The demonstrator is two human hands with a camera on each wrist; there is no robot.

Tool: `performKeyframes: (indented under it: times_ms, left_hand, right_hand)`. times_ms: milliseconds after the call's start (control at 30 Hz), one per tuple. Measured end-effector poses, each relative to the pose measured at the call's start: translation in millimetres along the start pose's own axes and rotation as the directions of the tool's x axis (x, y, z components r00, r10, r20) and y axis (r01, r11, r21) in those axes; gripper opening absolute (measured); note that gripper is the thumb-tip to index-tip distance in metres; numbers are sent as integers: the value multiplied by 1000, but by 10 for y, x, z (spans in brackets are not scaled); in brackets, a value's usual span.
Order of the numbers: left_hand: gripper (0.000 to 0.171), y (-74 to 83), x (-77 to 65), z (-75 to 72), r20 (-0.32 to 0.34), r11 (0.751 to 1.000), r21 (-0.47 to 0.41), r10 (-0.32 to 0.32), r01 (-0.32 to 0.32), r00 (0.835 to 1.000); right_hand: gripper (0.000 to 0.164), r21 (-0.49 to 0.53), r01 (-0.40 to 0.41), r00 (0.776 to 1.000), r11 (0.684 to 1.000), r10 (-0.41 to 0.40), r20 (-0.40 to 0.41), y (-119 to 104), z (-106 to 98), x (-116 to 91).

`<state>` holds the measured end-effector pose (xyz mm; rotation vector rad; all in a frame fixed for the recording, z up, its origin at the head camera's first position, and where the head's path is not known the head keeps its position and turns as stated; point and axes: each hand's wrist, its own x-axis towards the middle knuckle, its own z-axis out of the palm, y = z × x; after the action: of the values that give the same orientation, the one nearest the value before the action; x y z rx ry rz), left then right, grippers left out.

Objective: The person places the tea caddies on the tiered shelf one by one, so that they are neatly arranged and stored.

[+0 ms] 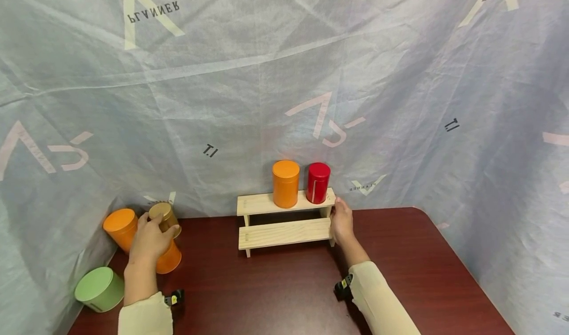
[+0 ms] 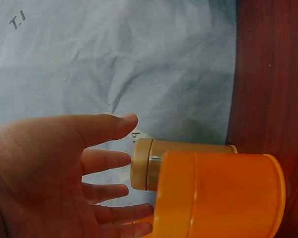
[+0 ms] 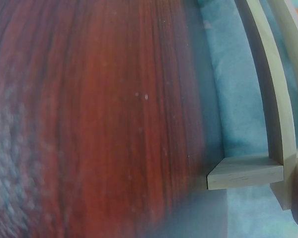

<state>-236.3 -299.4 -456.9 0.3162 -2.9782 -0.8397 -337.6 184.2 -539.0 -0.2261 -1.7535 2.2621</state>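
Note:
My left hand [image 1: 149, 238] reaches over the group of tins at the left, fingers spread and nearly straight. In the left wrist view its fingertips are close to a gold tin [image 2: 188, 148] and a nearer orange tin [image 2: 223, 193]; contact is hard to tell. At the right end of a two-step wooden rack [image 1: 284, 233], my right hand [image 1: 342, 221] grips the end of the rack. On the rack's upper step stand an orange tin [image 1: 286, 184] and a red tin [image 1: 318, 183]. Only a sliver of the right hand shows in the right wrist view.
Another orange tin [image 1: 121, 228] stands behind my left hand, by the cloth. A green tin [image 1: 100, 289] is at the table's left edge. Grey printed cloth [image 1: 249, 103] hangs behind and beside the dark red-brown table [image 1: 266, 295].

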Motion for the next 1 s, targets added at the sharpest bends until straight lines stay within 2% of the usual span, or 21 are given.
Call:
performKeyframes:
  times_ms: [400, 633, 767, 867, 1000]
  left_hand:
    - [77, 28, 99, -4, 33, 1000, -7, -23, 24, 999]
    - [58, 102, 125, 2, -45, 1000, 5, 23, -23, 999]
    - [47, 128, 126, 17, -104, 999, 13, 49, -48, 993]
    - [31, 137, 103, 41, -151, 999, 7, 54, -54, 987]
    - [21, 153, 85, 76, -177, 998, -1, 60, -61, 982]
  right_hand:
    - [48, -10, 4, 1000, 1000, -4, 5, 29, -7, -2]
    - [44, -5, 19, 1000, 1000, -19, -8, -5, -3, 6]
    - [43, 11, 19, 1000, 1000, -19, -17, -6, 8, 15]
    - [44, 4, 10, 1000, 1000, -10, -30, 9, 11, 10]
    - [45, 4, -4, 999, 1000, 4, -38, 30, 6, 6]
